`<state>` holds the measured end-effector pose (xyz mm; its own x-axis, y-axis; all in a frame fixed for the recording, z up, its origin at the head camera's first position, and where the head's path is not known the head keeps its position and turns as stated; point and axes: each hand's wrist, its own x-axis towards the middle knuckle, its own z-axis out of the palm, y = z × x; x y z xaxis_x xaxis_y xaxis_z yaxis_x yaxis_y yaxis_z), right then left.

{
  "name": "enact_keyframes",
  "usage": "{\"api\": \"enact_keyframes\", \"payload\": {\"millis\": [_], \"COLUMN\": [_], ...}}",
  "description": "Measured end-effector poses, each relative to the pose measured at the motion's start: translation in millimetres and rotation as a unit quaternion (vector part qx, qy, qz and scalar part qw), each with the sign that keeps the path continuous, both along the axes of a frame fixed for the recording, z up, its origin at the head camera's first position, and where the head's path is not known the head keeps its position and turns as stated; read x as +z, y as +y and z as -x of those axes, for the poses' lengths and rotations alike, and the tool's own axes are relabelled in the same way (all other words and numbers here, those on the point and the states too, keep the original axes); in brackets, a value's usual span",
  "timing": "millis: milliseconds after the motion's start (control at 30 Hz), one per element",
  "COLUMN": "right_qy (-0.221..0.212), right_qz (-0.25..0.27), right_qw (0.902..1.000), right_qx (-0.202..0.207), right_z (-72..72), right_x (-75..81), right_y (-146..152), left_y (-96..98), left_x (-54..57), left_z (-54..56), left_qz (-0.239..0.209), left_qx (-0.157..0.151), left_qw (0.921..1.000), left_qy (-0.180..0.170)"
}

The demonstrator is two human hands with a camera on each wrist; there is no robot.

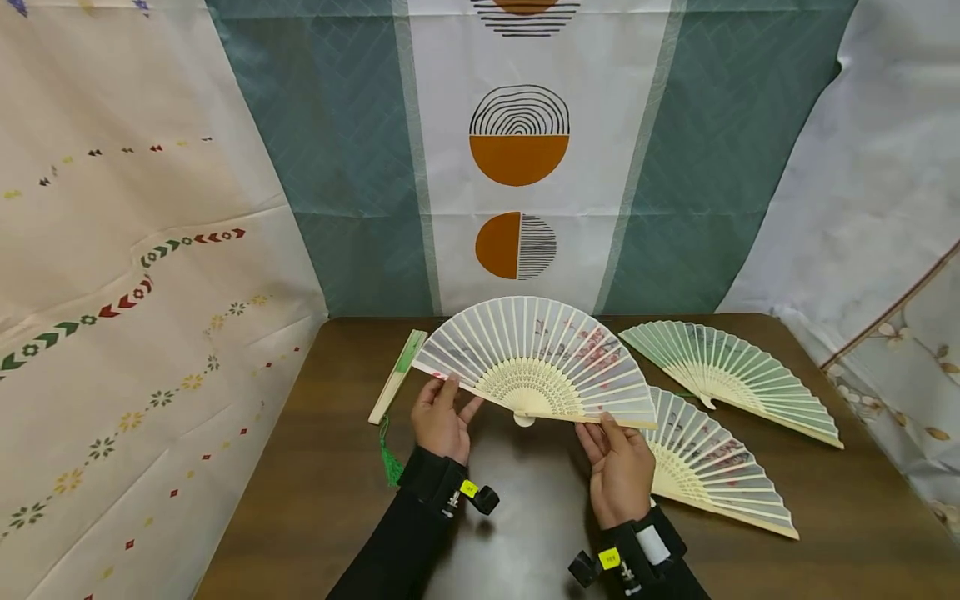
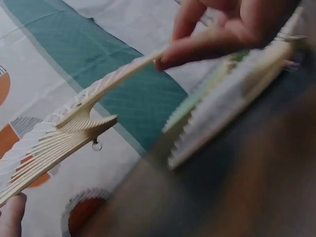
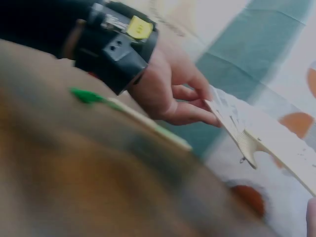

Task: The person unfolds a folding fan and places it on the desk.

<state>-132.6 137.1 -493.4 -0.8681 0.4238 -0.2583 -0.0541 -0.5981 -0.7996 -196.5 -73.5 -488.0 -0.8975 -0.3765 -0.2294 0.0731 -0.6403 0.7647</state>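
A white folding fan point(image 1: 517, 342) with pink blossoms and a pale openwork wooden base is spread wide above the table, its rounded edge toward the back. My left hand point(image 1: 442, 423) pinches its left end stick between thumb and fingers. At the opposite end my right hand point(image 1: 621, 471) pinches the right end stick. The left wrist view shows the fan's ribs point(image 2: 44, 163) nearly edge-on, with a small metal ring under the pivot. From the right wrist view, my left hand point(image 3: 165, 91) grips the fan's edge beside the white leaf point(image 3: 291, 128).
On the brown table point(image 1: 517, 517), a folded green fan point(image 1: 397, 375) with a green tassel point(image 1: 392, 462) lies left of the held fan. To the right lie a spread green fan point(image 1: 738, 375) and a spread whitish patterned fan point(image 1: 720, 467). Patterned cloth point(image 1: 345, 167) hangs behind.
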Motion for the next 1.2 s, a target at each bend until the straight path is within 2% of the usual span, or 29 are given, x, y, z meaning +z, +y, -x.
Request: {"api": "enact_keyframes", "payload": {"millis": [100,200,367,500,633,800,1033,1200], "right_qy": [-0.021,-0.057,-0.129,-0.151,-0.155,-0.167,-0.175,-0.186], "right_qz": [-0.002,-0.027,-0.064,-0.072,-0.073,-0.081,-0.064,-0.078], "right_qw": [0.9990,0.9949,0.9784,0.9667,0.9621,0.9589,0.9599,0.9526], "right_qx": [0.038,0.079,0.148,0.193,0.212,0.215,0.210,0.228], "right_z": [-19.5,-39.0,-67.7,-84.7,-95.4,-104.2,-117.2,-127.7], "right_x": [-1.2,-5.5,-15.9,-22.3,-25.3,-25.4,-20.9,-18.0], "right_y": [1,3,7,11,16,17,18,20], "left_y": [-16.5,-32.7,-51.6,-58.3,-62.9,-72.7,-84.3,-93.9], "left_x": [-1.0,-4.5,-15.1,-22.9,-25.2,-24.1,-19.4,-19.2], "left_z": [-16.1,-34.5,-63.7,-80.4,-90.4,-99.3,-110.9,-119.0], "left_qz": [0.029,0.060,0.103,0.129,0.143,0.166,0.182,0.194], "left_qx": [-0.016,-0.039,-0.085,-0.120,-0.141,-0.158,-0.174,-0.197], "left_qw": [0.9993,0.9966,0.9882,0.9794,0.9731,0.9656,0.9542,0.9457], "left_qy": [-0.019,-0.041,-0.075,-0.100,-0.113,-0.123,-0.161,-0.172]}}
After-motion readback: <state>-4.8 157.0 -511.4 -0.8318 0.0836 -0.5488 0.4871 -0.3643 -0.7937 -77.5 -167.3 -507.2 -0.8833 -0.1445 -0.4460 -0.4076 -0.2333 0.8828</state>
